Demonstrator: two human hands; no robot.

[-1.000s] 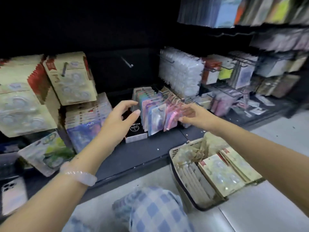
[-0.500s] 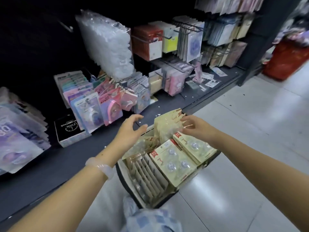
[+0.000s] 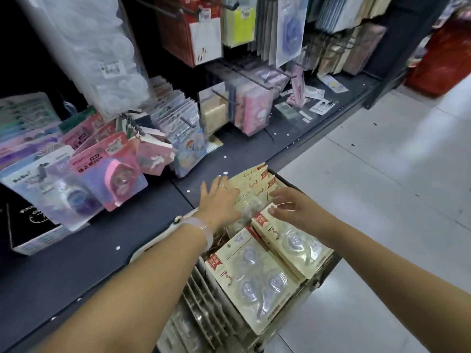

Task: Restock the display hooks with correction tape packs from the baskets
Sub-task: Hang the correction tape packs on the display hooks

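left hand (image 3: 218, 203): over far end of basket, fingers straight and spread, flat against the fanned upright packs; thin ring on one finger, pale bracelet (image 3: 201, 229) on wrist.
right hand (image 3: 293, 208): just beside left hand, across the pack stack from it; fingers loosely bent, tips at the top edge of the nearest flat-lying pack; cannot tell if it pinches anything, nothing visibly enclosed.
upright packs (image 3: 251, 183): cream cards with red corner label, standing tilted at far end of basket, fanned; left fingers touch their left face, right fingertips near their lower right.
flat packs (image 3: 254, 278): two cream blister packs lying face up on top of basket contents, each with clear bubbles; the right one (image 3: 293, 242) sits under right fingertips, the other nearer the camera, below both hands.
basket (image 3: 328, 261): dark rim, on floor against shelf edge; more packs stacked on edge along its left side (image 3: 204, 299).
shelf base (image 3: 107, 240): dark, left of basket; pink and purple tape packs (image 3: 112, 171) leaning in rows on it.
display hooks (image 3: 224, 96): above shelf, carrying hung cards; well apart from both hands.
floor (image 3: 382, 200): pale tiles, right of basket.
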